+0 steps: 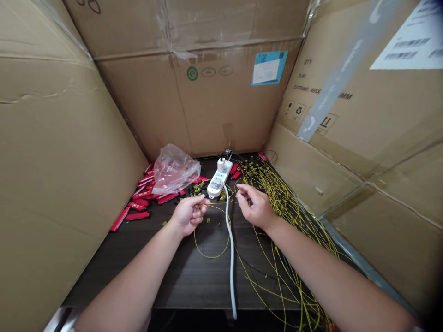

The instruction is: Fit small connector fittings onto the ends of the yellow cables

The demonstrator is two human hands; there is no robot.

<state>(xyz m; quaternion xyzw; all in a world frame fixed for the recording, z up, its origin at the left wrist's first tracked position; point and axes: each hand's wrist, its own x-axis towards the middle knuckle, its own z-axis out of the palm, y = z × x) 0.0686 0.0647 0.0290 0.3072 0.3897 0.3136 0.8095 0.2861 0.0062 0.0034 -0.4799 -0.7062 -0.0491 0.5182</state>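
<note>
My left hand [190, 215] is closed in a pinch on a thin yellow wire [212, 257], which loops down over the dark table. To the right, beside the many yellow wires, my right hand [255, 206] has its thumb and index finger close together; what they hold, if anything, is too small to make out. Between and just beyond the hands lies a white power strip [219, 178] with a white plug [224, 165] in its far end. Its thick white cable [231, 249] runs toward the front edge.
Red packets [137, 205] lie in a pile at the left under a clear plastic bag [175, 168]. A tangle of yellow wires [287, 198] covers the right side. Cardboard boxes [214, 106] stand around the dark table [138, 258]. Small black and yellow pieces are scattered near the strip.
</note>
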